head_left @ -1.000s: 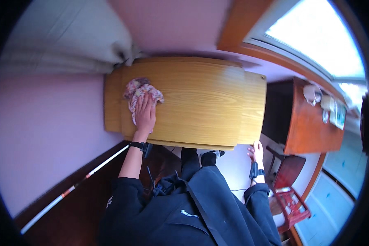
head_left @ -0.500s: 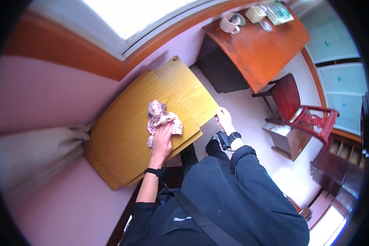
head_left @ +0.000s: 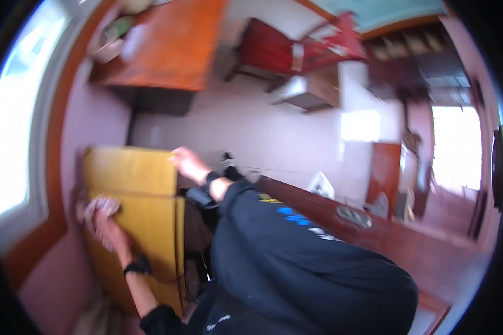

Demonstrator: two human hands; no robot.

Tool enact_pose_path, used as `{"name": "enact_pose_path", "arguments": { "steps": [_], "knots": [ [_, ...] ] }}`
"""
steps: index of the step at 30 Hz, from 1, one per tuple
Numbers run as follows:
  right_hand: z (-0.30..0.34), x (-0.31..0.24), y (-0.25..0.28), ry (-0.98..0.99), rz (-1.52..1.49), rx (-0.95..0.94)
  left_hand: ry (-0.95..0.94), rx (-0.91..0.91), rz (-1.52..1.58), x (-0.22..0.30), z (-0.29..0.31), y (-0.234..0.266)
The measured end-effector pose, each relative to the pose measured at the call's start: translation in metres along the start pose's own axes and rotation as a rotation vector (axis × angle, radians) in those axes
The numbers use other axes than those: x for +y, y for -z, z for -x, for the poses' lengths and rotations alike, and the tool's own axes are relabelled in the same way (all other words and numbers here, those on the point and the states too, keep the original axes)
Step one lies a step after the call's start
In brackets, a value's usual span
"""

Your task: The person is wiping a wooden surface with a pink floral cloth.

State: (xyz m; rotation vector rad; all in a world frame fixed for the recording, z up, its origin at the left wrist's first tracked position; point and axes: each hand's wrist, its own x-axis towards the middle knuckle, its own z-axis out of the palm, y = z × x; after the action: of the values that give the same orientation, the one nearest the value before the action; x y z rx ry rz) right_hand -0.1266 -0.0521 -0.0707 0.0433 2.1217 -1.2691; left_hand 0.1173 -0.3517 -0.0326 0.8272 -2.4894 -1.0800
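Observation:
A yellow wooden tabletop (head_left: 137,234), made up of layered panels, stands against the wall on the left. My left hand (head_left: 107,228) is closed on a crumpled pinkish patterned cloth (head_left: 103,205) and presses it to the tabletop near its wall-side edge. The fingers are partly hidden and smeared by motion. At the far right corner of the tabletop, my right hand (head_left: 189,164) pinches the edge of the upper, lighter panel (head_left: 129,170). Both wrists carry black bands.
An orange-brown desk (head_left: 173,44) with a white mug (head_left: 107,51) stands far left beneath the window. Beyond the floor are a dark red chair (head_left: 268,47) and a small box-like cabinet (head_left: 313,89). A long red-brown wooden surface (head_left: 408,245) runs along my right side.
The whole view has swung to the right and is blurred. My left hand has slid the cloth toward the tabletop's wall side. The right hand stays at the panel's corner.

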Motion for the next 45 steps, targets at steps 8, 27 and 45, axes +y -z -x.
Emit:
{"name": "enact_pose_path", "arguments": {
  "steps": [8,27,45],
  "knots": [
    [-0.009,-0.016,0.02,0.029,-0.001,0.036,-0.037,-0.199,-0.333,0.017,0.166,-0.004],
    [0.008,-0.027,0.019,-0.122,-0.12,-0.152,-0.027,-0.063,-0.46,0.012,-0.019,0.02],
    [0.006,-0.014,0.029,0.021,0.147,-0.038,-0.027,-0.409,-0.082,0.139,0.141,-0.03]
  ]
}}
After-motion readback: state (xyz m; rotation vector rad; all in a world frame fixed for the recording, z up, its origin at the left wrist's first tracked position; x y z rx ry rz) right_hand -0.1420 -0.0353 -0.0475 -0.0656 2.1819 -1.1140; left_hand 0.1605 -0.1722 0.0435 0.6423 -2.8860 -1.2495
